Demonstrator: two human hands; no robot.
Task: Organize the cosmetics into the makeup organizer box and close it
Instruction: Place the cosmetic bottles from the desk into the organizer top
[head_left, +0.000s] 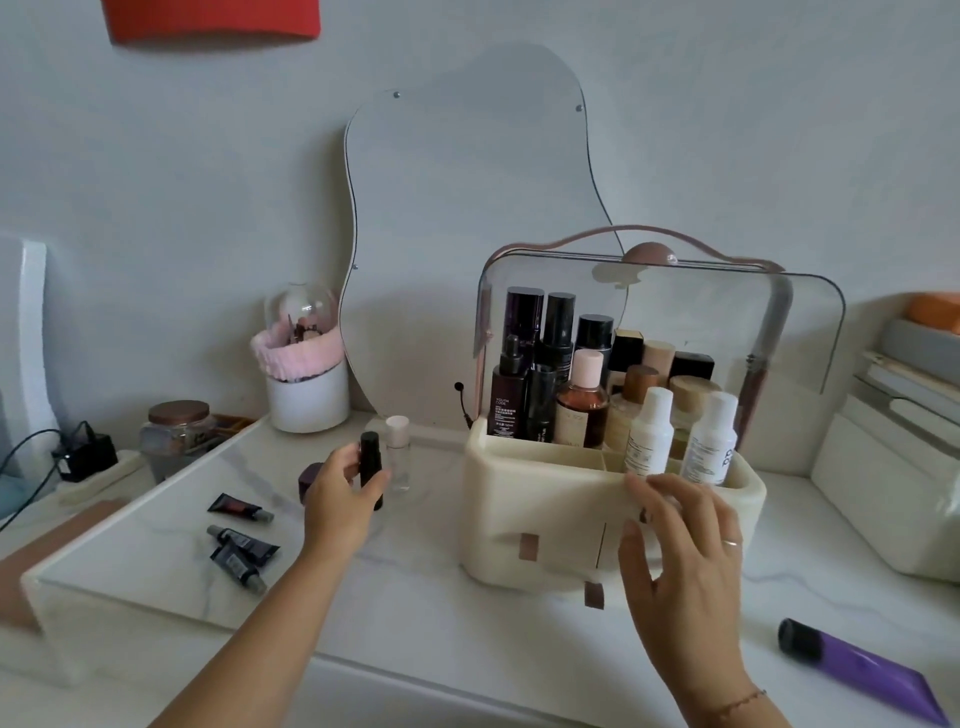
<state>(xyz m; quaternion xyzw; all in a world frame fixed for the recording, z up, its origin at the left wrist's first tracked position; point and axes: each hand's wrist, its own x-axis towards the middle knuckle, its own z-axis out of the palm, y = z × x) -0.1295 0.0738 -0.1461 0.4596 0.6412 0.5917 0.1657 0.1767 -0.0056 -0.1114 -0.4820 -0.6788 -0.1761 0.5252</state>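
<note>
The only writing I can read is "YOUTH CODE" on the label of a dark pump bottle (506, 397) standing at the left front of the tall compartment; the print on the two white bottles (650, 434) at the right front is too small to make out. The makeup organizer box (524, 499) sits on the white marble tabletop (415, 613) ahead of me and a little to my right, its clear lid (810, 332) swung up and its back compartment packed with upright bottles, among them an amber bottle with a pink cap (583, 405). My right hand (685, 561) is open with the fingers spread, the fingertips touching the front rim of the box just below the white bottles, a ring on one finger. My left hand (337, 488) reaches forward to the left of the box and grips a small black bottle (371, 467), held upright between thumb and fingers; I cannot tell whether its base rests on the tabletop. Just beside it stands a clear bottle with a white cap (398, 452), and a dark purple jar (310, 480) shows behind my knuckles. Three small tubes (241, 543) lie further left, and a purple tube (857, 670) lies near my right wrist.
</note>
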